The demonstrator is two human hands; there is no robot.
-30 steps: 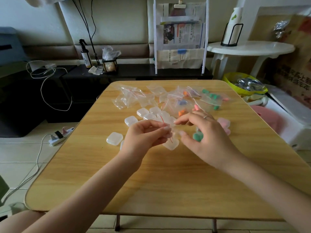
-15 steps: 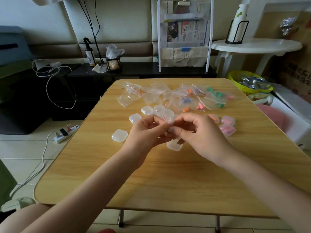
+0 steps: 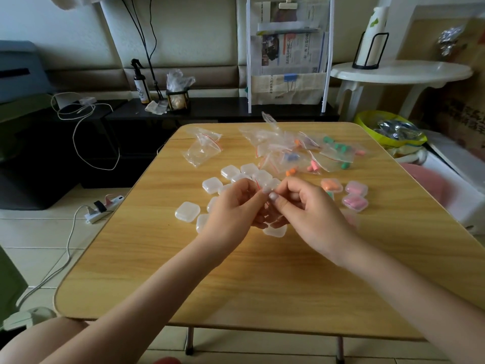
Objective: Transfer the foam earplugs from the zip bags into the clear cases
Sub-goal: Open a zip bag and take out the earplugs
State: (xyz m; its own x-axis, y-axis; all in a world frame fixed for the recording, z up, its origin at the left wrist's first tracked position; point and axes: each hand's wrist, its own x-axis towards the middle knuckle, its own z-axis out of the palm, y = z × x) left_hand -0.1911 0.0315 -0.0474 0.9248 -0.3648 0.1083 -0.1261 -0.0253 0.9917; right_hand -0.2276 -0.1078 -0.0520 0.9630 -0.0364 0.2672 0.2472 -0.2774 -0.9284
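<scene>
Head view: at frame centre my left hand [image 3: 231,208] and right hand [image 3: 301,206] pinch a zip bag [image 3: 262,190] by its red seal, apparently to pull it open. The empty clear cases [image 3: 231,172] cluster just above the hands within reach, and the filled bags [image 3: 315,156] lie upper right.

Both forearms reach in from the bottom corners and converge over the middle. The left hand [image 3: 231,208] is turned with its back toward the camera, fingers curled inward, thumb and forefinger pressed together at the top. The right hand [image 3: 308,206] mirrors it, knuckles up, fingers folded under, thumb tip meeting the left hand's fingertips. The two hands touch at the fingertips, pinching a small zip bag [image 3: 262,190] between them; most of it is hidden by the fingers.
</scene>
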